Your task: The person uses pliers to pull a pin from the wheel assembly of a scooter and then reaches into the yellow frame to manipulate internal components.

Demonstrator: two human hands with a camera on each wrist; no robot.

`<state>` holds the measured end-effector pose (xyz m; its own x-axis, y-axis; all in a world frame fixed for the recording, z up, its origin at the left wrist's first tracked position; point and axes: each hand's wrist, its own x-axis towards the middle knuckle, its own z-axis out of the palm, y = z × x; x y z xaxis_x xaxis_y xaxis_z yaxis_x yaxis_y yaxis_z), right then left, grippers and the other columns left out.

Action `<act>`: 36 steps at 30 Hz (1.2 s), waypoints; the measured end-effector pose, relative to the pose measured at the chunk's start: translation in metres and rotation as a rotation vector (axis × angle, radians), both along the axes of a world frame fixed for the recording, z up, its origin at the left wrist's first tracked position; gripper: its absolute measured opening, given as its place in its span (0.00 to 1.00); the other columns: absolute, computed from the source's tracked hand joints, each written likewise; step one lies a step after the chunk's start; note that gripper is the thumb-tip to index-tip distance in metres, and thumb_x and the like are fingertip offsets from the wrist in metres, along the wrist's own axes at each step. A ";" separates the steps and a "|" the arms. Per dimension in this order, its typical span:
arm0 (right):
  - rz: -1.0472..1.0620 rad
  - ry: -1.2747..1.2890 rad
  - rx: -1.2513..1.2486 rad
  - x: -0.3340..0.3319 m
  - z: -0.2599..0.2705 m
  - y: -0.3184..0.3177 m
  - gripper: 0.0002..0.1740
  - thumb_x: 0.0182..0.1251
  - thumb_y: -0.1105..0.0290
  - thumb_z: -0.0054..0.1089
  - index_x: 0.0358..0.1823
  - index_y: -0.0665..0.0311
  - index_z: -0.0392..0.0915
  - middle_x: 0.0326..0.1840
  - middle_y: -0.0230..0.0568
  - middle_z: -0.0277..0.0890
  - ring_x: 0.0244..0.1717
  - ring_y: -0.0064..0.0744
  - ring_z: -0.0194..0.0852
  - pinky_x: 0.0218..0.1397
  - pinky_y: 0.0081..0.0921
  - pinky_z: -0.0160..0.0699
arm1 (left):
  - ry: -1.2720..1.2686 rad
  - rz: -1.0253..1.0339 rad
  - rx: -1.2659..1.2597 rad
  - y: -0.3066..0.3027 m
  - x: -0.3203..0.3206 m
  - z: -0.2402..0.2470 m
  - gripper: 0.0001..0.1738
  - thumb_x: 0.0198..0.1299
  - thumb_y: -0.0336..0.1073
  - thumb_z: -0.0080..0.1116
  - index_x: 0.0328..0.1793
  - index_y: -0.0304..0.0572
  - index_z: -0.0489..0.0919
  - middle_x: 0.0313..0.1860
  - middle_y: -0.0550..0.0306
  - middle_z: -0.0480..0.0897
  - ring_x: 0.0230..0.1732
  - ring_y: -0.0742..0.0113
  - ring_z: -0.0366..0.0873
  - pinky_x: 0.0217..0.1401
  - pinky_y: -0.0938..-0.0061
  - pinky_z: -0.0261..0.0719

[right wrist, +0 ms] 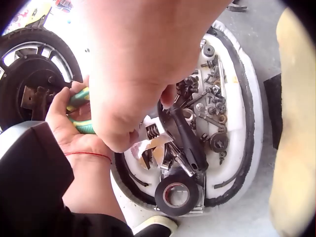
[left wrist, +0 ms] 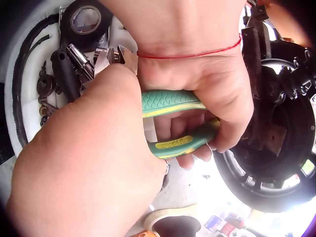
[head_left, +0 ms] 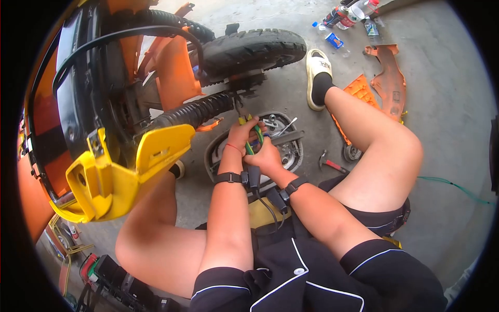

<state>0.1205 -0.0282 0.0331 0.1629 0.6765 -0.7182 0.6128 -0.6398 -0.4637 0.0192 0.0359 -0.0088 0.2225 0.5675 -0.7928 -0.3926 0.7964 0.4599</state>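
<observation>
— Where do the pliers (head_left: 258, 132) lie?
— Between both hands, long axis 12 to 6, nose at 12 under the tyre (head_left: 252, 49). The left hand (head_left: 240, 134) wraps the green handles. The right hand (head_left: 267, 156) lies against them at 4, and I cannot tell its grip
— And the wrist views?
— They show the parts tray (right wrist: 239, 143) beneath, tape roll (right wrist: 159, 195) at 6

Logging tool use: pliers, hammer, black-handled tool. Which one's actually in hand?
The green-and-yellow-handled pliers: the left hand grips their handles. The hammer lies on the floor, the black-handled tool in the tray.
</observation>
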 end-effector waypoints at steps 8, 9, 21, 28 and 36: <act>-0.028 -0.153 0.106 -0.012 -0.023 -0.021 0.32 0.62 0.50 0.64 0.52 0.71 0.66 0.40 0.63 0.83 0.44 0.64 0.83 0.46 0.52 0.81 | 1.169 -0.276 0.054 -0.016 0.041 0.021 0.44 0.45 0.51 0.76 0.64 0.34 0.72 0.50 0.43 0.83 0.53 0.44 0.83 0.58 0.60 0.81; -0.008 -0.111 0.151 -0.009 -0.027 -0.026 0.28 0.66 0.52 0.60 0.51 0.71 0.66 0.39 0.62 0.83 0.42 0.64 0.84 0.43 0.52 0.81 | 1.162 -0.300 -0.046 -0.011 0.049 0.046 0.52 0.39 0.53 0.78 0.67 0.34 0.67 0.56 0.39 0.80 0.58 0.41 0.80 0.62 0.55 0.78; 0.121 -0.111 0.235 0.003 -0.024 -0.028 0.26 0.70 0.53 0.54 0.55 0.70 0.67 0.40 0.61 0.82 0.43 0.59 0.84 0.41 0.48 0.82 | 1.188 -0.260 0.022 -0.013 0.051 0.039 0.35 0.44 0.39 0.70 0.58 0.33 0.70 0.52 0.33 0.81 0.54 0.34 0.80 0.59 0.50 0.80; -0.058 0.863 -0.169 0.035 -0.029 0.011 0.35 0.57 0.62 0.76 0.65 0.64 0.71 0.62 0.38 0.76 0.59 0.35 0.76 0.61 0.34 0.75 | 1.222 -0.248 0.051 -0.013 0.049 0.035 0.32 0.45 0.39 0.68 0.54 0.33 0.70 0.51 0.32 0.81 0.53 0.33 0.80 0.56 0.49 0.80; -0.440 1.433 -0.657 0.032 -0.064 0.014 0.30 0.60 0.57 0.74 0.60 0.62 0.75 0.54 0.41 0.79 0.54 0.35 0.80 0.60 0.40 0.79 | 1.213 -0.283 0.028 -0.012 0.050 0.034 0.31 0.45 0.40 0.67 0.54 0.34 0.69 0.53 0.33 0.79 0.54 0.33 0.79 0.58 0.49 0.78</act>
<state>0.1523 -0.0144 -0.0311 -0.7649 0.2963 -0.5719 -0.3255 -0.9440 -0.0536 0.0693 0.0238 0.0252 -0.5270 0.6390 -0.5602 0.4805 0.7678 0.4238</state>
